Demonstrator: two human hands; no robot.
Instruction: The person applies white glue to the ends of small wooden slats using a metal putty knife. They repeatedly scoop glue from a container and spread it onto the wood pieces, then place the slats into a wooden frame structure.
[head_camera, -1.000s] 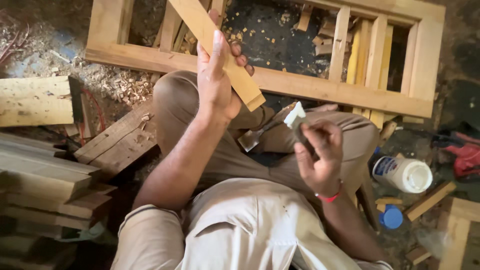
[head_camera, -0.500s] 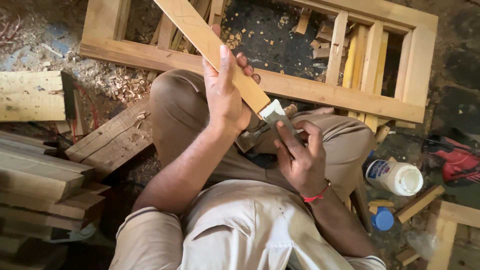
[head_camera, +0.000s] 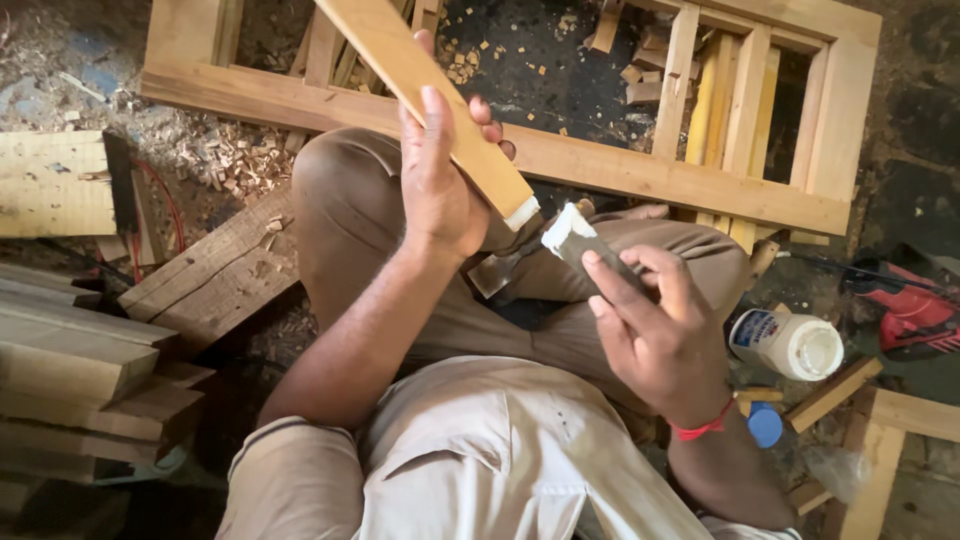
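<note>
- The left hand (head_camera: 437, 180) grips a long wooden slat (head_camera: 425, 95), fingers wrapped over its face and thumb behind; since 0.5 s ago the slat has tilted a little steeper, its top end now running off the frame at 12 o'clock.
- The right hand (head_camera: 650, 330) pinches a small flat scraper (head_camera: 572, 235), fingers pressed along its back; half a second ago its tip met the slat's lower end, and now the 2 stand just apart.
- That lower end (head_camera: 520, 212) shows a pale smear, as does the scraper's tip, so I judge a coat of glue has just been spread there.
- The slat sits above the person's bent knee, at 11 o'clock from the scraper.
- Edges: a wooden frame (head_camera: 600, 170) lies across the floor at 12 o'clock, close behind the slat.
- A white bottle (head_camera: 790, 343) lies at 3 o'clock of the right hand, a blue cap (head_camera: 765, 425) beside it.
- Stacked planks (head_camera: 80, 360) crowd 9 o'clock; open room is mostly over the lap.
</note>
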